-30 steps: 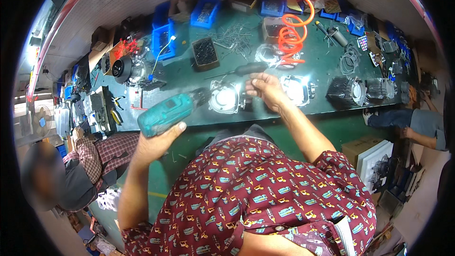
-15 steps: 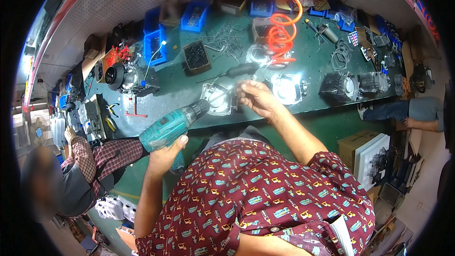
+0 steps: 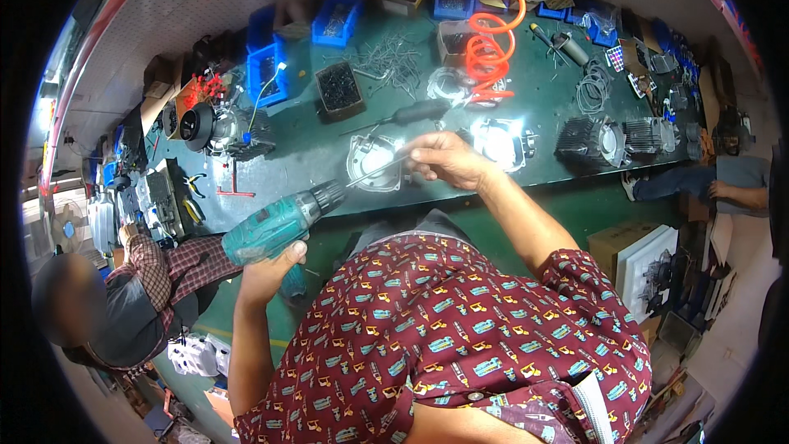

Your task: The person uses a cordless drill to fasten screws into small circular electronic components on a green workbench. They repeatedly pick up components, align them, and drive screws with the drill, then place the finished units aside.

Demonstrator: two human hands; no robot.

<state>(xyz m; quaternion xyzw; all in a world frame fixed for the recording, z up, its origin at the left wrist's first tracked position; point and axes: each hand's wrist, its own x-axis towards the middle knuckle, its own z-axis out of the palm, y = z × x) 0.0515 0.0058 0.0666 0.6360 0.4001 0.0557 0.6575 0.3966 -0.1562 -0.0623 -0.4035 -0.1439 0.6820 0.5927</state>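
My left hand (image 3: 275, 271) is wrapped round the handle of a teal cordless drill (image 3: 275, 224), held over the bench's front edge. A long thin bit (image 3: 374, 173) runs from its chuck toward the right. At the bit's far end, the fingers of my right hand (image 3: 448, 161) are pinched together; whether a small fastener is between them is hidden. Beneath the bit lies a silvery metal casting (image 3: 367, 156) on the bench. Another bright casting (image 3: 499, 146) sits just right of my right hand. Behind them rests a dark-handled long screwdriver (image 3: 421, 113).
On the green bench (image 3: 300, 148) stand a box of black screws (image 3: 339, 89), blue bins (image 3: 337, 20) and finned cylinders (image 3: 589, 144). An orange coiled hose (image 3: 486, 57) hangs down. One person (image 3: 136, 296) sits at the left; another (image 3: 731, 185) is at the far right.
The drill and my left hand have moved left and slightly down, toward me. My right hand has shifted slightly right and away, its fingers still at the bit's end.
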